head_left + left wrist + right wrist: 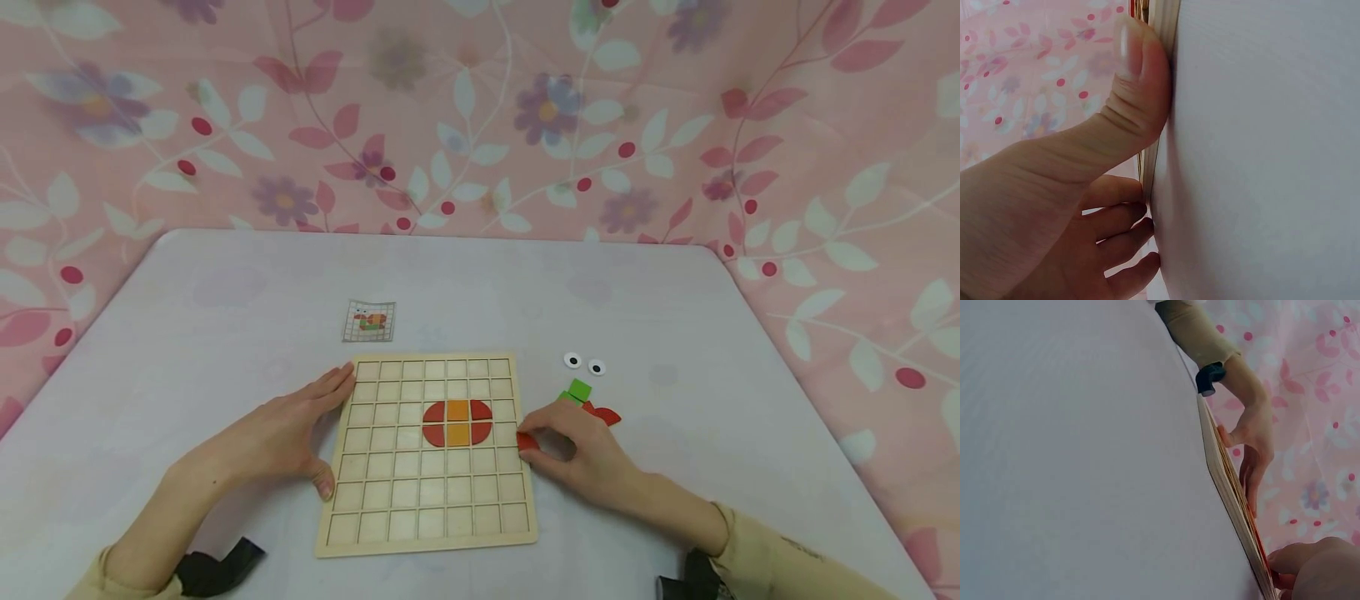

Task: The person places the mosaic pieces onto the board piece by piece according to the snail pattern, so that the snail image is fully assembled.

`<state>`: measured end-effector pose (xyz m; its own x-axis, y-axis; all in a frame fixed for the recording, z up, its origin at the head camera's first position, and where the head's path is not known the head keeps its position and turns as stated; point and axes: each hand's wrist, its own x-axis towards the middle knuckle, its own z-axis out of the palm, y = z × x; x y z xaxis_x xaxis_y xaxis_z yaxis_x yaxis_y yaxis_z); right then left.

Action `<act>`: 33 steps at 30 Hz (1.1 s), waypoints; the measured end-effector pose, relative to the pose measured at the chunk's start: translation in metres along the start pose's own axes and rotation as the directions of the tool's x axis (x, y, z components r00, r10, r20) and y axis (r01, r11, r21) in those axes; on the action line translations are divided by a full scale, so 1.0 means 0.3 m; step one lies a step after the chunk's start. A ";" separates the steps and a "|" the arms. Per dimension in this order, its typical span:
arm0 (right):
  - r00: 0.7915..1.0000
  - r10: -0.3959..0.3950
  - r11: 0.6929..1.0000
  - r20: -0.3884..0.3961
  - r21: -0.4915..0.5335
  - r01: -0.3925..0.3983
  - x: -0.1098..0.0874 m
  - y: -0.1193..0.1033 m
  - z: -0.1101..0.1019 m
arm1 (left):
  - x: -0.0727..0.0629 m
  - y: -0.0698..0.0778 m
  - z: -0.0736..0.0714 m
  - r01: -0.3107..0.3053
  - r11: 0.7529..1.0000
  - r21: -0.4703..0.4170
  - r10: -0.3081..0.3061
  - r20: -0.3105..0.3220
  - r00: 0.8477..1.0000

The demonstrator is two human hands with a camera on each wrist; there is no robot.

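Observation:
A square wooden grid board (427, 533) lies on the table. In its upper middle cells sit two orange square tiles (457, 423) with red rounded tiles (433, 424) on both sides. My left hand (292, 425) rests along the board's left edge, its thumb and fingertips touching the rim, as the left wrist view also shows. Between thumb and index finger, my right hand (585, 446) pinches a red tile (527, 442) at the board's right edge. Beyond that hand lie green square tiles (580, 389) and more red tiles (606, 415), partly hidden by it.
Two round eye pieces (584, 364) lie above the green tiles. A small picture card (369, 322) with a gridded coloured figure lies behind the board. The white-covered table (225, 333) meets a pink floral cloth (465, 125) at the back and sides.

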<state>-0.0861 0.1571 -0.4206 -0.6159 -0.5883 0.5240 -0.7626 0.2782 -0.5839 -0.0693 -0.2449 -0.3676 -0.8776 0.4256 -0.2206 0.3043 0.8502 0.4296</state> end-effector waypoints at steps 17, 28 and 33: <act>0.994 -0.070 0.998 0.079 0.005 0.070 0.047 -0.066 0.112 | 0.003 -0.001 0.004 -0.011 1.000 0.004 0.011 -0.010 1.000; 0.997 -0.043 0.999 0.062 -0.024 0.045 0.059 -0.069 0.136 | 0.002 -0.004 0.004 -0.022 1.000 -0.002 0.022 -0.013 1.000; 0.997 -0.014 1.000 0.075 -0.024 0.016 0.055 -0.067 0.127 | 0.002 -0.004 0.004 -0.022 1.000 0.000 0.022 -0.012 1.000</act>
<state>-0.0735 0.1128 -0.4239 -0.5885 -0.6477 0.4839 -0.7769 0.2871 -0.5604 -0.0699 -0.2453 -0.3694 -0.8750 0.4406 -0.2004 0.3238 0.8406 0.4342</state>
